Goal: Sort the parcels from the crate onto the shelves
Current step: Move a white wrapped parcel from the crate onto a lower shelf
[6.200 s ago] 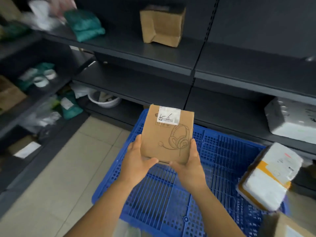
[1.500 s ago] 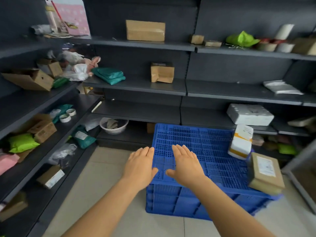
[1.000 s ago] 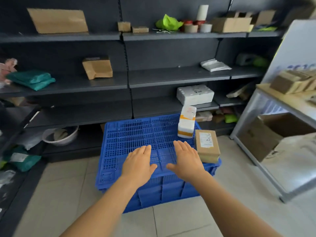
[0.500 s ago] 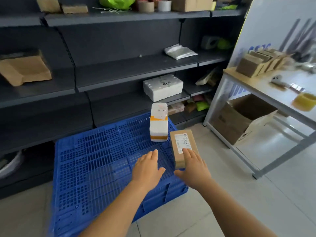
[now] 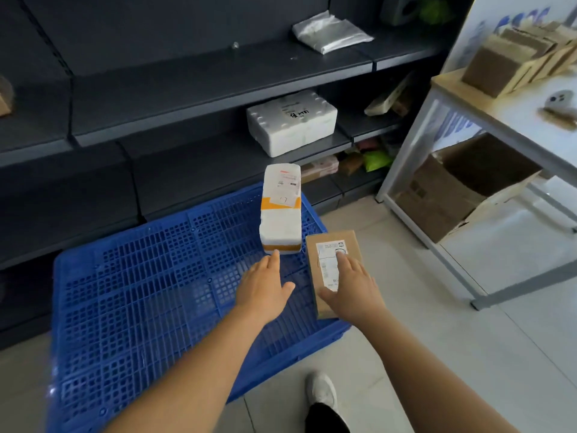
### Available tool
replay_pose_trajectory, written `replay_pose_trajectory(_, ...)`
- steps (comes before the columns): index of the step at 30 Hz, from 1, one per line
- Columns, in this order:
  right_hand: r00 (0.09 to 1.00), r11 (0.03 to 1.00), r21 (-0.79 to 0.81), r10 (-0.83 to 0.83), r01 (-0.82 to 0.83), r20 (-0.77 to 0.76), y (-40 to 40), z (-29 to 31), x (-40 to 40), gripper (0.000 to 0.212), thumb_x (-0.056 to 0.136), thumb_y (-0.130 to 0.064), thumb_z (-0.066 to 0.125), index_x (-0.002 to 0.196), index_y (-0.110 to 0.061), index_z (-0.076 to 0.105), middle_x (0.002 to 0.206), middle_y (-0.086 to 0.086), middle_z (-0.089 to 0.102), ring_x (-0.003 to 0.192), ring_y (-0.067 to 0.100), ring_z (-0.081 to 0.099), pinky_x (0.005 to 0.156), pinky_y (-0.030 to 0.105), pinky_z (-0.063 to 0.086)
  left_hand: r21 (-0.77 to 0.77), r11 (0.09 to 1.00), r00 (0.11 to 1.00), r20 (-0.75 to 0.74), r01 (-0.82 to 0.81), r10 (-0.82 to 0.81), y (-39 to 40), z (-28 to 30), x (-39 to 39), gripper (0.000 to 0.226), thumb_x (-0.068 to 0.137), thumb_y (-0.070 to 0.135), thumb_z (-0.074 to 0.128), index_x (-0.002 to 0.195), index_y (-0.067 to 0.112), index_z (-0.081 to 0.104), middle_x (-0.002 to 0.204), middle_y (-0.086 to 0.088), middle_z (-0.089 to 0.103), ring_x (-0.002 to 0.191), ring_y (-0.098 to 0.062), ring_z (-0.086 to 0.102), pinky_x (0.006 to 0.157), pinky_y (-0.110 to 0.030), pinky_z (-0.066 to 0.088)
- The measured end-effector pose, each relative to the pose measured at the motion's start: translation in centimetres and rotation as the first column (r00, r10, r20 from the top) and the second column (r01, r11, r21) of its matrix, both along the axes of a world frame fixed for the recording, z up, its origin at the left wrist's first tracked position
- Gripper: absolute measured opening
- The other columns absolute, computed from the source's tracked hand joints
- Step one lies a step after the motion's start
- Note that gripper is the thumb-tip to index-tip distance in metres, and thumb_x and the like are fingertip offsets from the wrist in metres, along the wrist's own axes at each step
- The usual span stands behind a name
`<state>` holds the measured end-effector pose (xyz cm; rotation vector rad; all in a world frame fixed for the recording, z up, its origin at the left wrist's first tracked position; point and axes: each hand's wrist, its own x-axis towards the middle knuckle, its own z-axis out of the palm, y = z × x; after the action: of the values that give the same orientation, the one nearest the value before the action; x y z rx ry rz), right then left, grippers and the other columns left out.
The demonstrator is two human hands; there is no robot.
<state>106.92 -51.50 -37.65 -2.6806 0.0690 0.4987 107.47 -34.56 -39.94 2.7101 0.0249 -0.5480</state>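
Right hand (image 5: 349, 289) lies flat, fingers straight, on the labelled brown parcel (image 5: 332, 270) at the right edge of the blue crate (image 5: 150, 295); left hand (image 5: 262, 285) spread, holding nothing, fingertips near the upright white parcel (image 5: 281, 210) with orange tape. Crate sits on pale floor tiles (image 5: 437, 339) before dark shelves (image 5: 203, 76). Foam box (image 5: 292, 123) on shelf bears handwriting, unreadable; parcel labels too small to read.

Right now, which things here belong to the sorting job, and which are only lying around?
Job:
- blue plastic slatted crate
- flat brown cardboard parcel, right hand resting on it
- upright white foam parcel with orange tape
- left hand, open
- dark metal shelves

Lying around:
- white foam box
- open cardboard carton
- white table
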Motion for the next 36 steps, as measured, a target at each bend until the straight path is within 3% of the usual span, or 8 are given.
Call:
replay_pose_trajectory(8,0.995,0.984,0.157,0.094,-0.088,-0.036,1.9,-4.8,11.3,0.079,0.091,-0.038,0.060,0.151,-0.016,0.014,0.152,0.000,0.029,0.141,0.019,0.025,0.111,0.032,0.026,-0.098,0.958,0.962,-0.071,-0.271,0.265,0.5,-4.3,8.8,0.076,0.098,0.043,0.047,0.154,0.020,0.002,0.159,-0.001,0.017,0.142,-0.023,0.026,0.111,-0.039,0.032)
replay_pose_trajectory(12,0.995,0.977,0.191,0.103,-0.099,-0.008,3.5,-8.4,16.8,0.078,0.085,-0.039,0.065,0.146,-0.022,0.019,0.139,-0.003,0.044,0.132,0.019,0.039,0.108,0.038,0.037,-0.139,0.907,0.916,-0.109,-0.398,0.386,0.9,-6.9,13.5,0.079,0.097,0.042,0.050,0.154,0.022,0.001,0.160,0.001,0.015,0.140,-0.022,0.030,0.109,-0.040,0.035)
replay_pose_trajectory(18,0.987,0.981,0.185,0.086,-0.060,-0.132,5.2,-12.7,21.3,0.095,0.080,-0.041,0.071,0.147,-0.016,0.009,0.140,0.002,0.039,0.129,0.025,0.041,0.107,0.045,0.039,-0.196,0.840,0.855,-0.239,-0.506,0.459,1.9,-11.0,17.5,0.087,0.093,0.039,0.057,0.154,0.025,-0.003,0.160,0.004,0.016,0.141,-0.021,0.030,0.112,-0.040,0.032)
replay_pose_trajectory(20,0.980,0.977,0.209,0.081,-0.042,-0.181,5.4,-13.7,21.7,0.100,0.079,-0.036,0.073,0.147,-0.018,0.002,0.138,0.004,0.041,0.125,0.027,0.046,0.103,0.047,0.042,-0.264,0.808,0.844,-0.274,-0.527,0.461,2.2,-11.7,17.9,0.087,0.092,0.036,0.060,0.154,0.026,0.001,0.156,0.006,0.026,0.134,-0.018,0.040,0.108,-0.037,0.037)
replay_pose_trajectory(25,0.975,0.972,0.228,0.099,-0.052,-0.200,5.8,-14.6,22.3,0.102,0.081,-0.027,0.073,0.147,-0.026,-0.005,0.134,0.003,0.046,0.115,0.026,0.054,0.089,0.044,0.052,-0.400,0.704,0.809,-0.276,-0.587,0.518,2.4,-12.2,17.4,0.063,0.089,0.028,0.065,0.142,0.035,0.030,0.136,0.011,0.052,0.110,-0.010,0.057,0.094,-0.033,0.048)
replay_pose_trajectory(29,0.972,0.953,0.282,0.162,-0.110,-0.171,6.4,-13.2,21.6,0.107,0.082,-0.026,0.072,0.149,-0.029,-0.011,0.139,0.000,0.041,0.114,0.023,0.054,0.082,0.037,0.052,-0.454,0.629,0.770,-0.261,-0.631,0.583,3.0,-11.2,15.9,0.065,0.088,0.027,0.066,0.142,0.033,0.032,0.135,0.012,0.052,0.111,-0.010,0.057,0.092,-0.030,0.049)
replay_pose_trajectory(33,0.959,0.912,0.358,0.259,-0.201,-0.120,8.1,-10.6,19.4,0.107,0.085,-0.024,0.070,0.150,-0.032,-0.015,0.145,-0.003,0.035,0.097,0.013,0.052,0.065,0.023,0.042,-0.489,0.549,0.703,-0.212,-0.677,0.679,4.5,-8.7,12.7,0.070,0.085,0.028,0.068,0.144,0.033,0.031,0.134,0.012,0.051,0.112,-0.012,0.056,0.095,-0.036,0.050)
replay_pose_trajectory(36,0.942,0.864,0.424,0.329,-0.271,-0.068,10.5,-8.4,17.2,0.105,0.084,-0.021,0.070,0.150,-0.035,-0.011,0.148,-0.004,0.033,0.099,0.015,0.055,0.062,0.021,0.042,-0.525,0.477,0.632,-0.161,-0.705,0.758,6.3,-6.4,9.2,0.070,0.085,0.025,0.069,0.143,0.037,0.031,0.129,0.015,0.050,0.112,-0.009,0.056,0.094,-0.034,0.049)
